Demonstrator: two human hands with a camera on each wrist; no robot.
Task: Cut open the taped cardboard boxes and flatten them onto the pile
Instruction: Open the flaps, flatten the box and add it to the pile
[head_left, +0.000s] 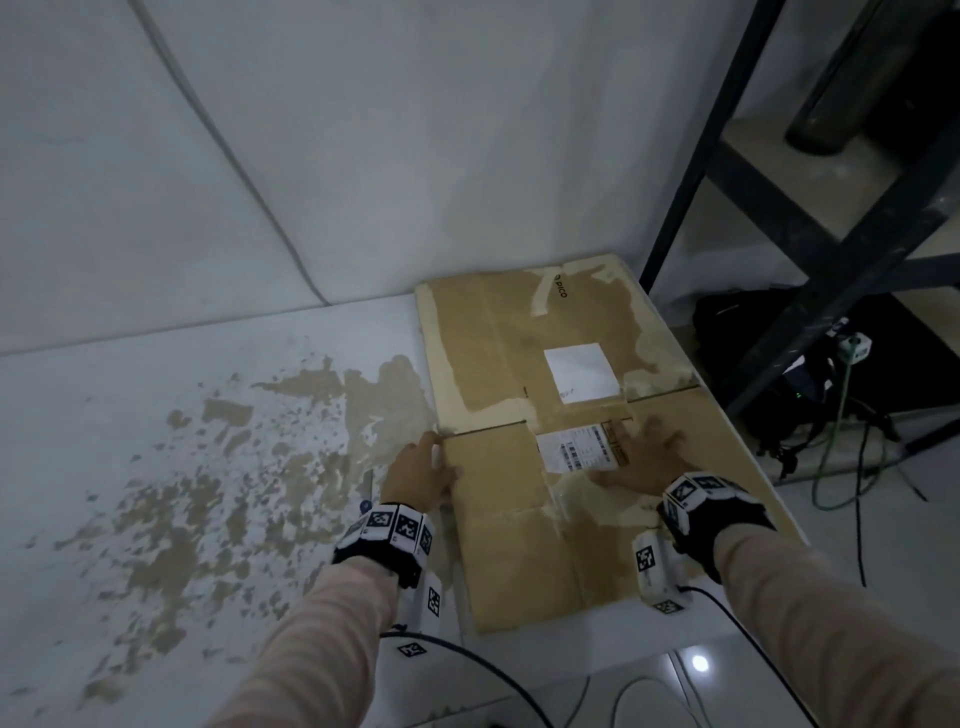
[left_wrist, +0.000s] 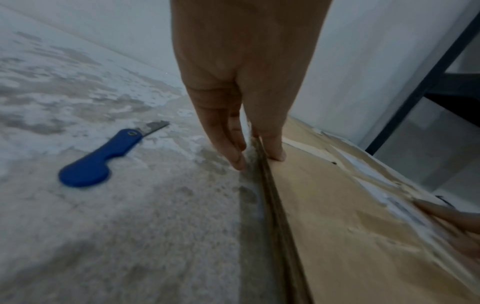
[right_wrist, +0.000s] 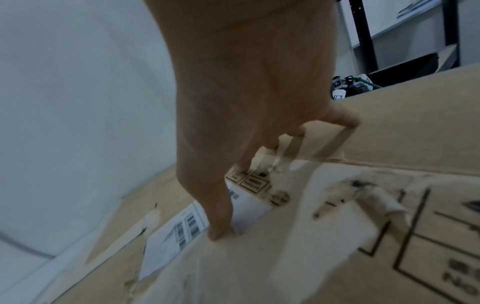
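Observation:
A flattened brown cardboard box (head_left: 519, 545) lies on top of another flattened box (head_left: 493, 338) at the table's right end, against the wall. My left hand (head_left: 434, 460) is at the top box's left edge (left_wrist: 262, 164), fingers straight down beside the edge and thumb on the cardboard. My right hand (head_left: 644, 452) presses down flat with fingers spread, next to a barcode shipping label (head_left: 574, 449); its thumb (right_wrist: 215, 226) touches that label (right_wrist: 176, 236). A blue folding knife (left_wrist: 101, 160) with its blade out lies on the table left of my left hand.
The white table (head_left: 208, 467) has a worn, peeling top. A black metal shelf rack (head_left: 779, 208) stands right of the boxes, with a black bag and cables (head_left: 810, 395) on the floor below it. The table's front edge (head_left: 597, 654) is close to me.

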